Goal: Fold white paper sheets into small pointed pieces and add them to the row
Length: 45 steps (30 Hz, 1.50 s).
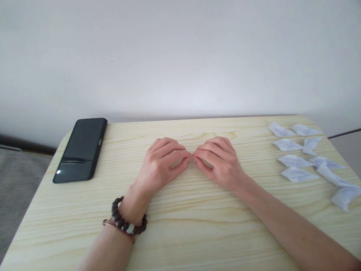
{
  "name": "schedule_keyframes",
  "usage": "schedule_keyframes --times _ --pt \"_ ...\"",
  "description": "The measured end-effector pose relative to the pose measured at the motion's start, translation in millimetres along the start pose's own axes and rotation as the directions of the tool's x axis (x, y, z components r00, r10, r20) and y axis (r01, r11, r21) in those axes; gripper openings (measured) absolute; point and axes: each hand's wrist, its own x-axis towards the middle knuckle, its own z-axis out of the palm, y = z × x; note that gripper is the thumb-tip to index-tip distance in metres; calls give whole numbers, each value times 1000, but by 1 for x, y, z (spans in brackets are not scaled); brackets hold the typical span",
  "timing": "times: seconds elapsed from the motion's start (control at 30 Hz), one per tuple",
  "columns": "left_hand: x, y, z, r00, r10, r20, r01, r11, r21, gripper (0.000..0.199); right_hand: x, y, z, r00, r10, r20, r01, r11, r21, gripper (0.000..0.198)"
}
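Thumb and forefinger of the bare left hand (160, 163) are pressed together at the tips near the centre of the frame. Facing it, the bare right hand (221, 162) pinches in the same way, and the two sets of fingertips meet, or very nearly meet, at one point. Whether something tiny sits between them is too small to tell. Both hands are above a pale, wood-grained table (191, 229) with rounded far corners, which fills most of the lower frame.

Small, pointed, white paper-like pieces (295, 161) lie on the table at the right of the frame, well apart from the right hand. Most are set out in loose rows; those nearest the right edge overlap or touch. A black, rectangular phone (81, 148) with a dark, glossy screen lies slantwise at the left of the frame, well apart from the left hand.

A dark brown beaded bracelet (124, 227) and a thin copper-coloured bangle (108, 223) circle the left wrist. A plain whitish wall (180, 60) fills the upper frame.
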Motion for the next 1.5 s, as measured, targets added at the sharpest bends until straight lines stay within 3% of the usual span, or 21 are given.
schedule_keyframes --times 0.33,0.5,0.7,0.87,1.03,1.2,1.37,1.5 --pt "-2 -11 -9 986 -129 -108 134 990 50 5 -2 7 -2 1000 18 -5 -18 1000 15 12" --pt "-4 -17 -13 986 -123 -110 127 992 26 7 -2 9 -1 999 51 -14 -49 996 78 12" --pt "-5 -17 -16 961 -251 -120 252 968 -8 13 -2 12 0 994 99 -53 -92 989 114 11" --pt "-3 -9 -10 986 -167 -16 166 984 -63 27 -1 7 1 998 67 9 -68 992 111 9" --pt "0 -6 0 998 -25 57 34 989 -146 7 0 1 2 1000 8 26 -10 995 97 7" --pt "-3 -11 -6 994 -111 -22 107 985 -132 7 0 6 0 999 38 13 -38 997 63 8" --pt "-8 -23 -17 929 -312 -200 309 950 -47 9 -2 14 -1 993 92 -72 -88 995 55 13" --pt "-6 -20 -13 977 -205 -59 201 976 -79 8 -3 12 0 990 129 -65 -121 987 106 12"
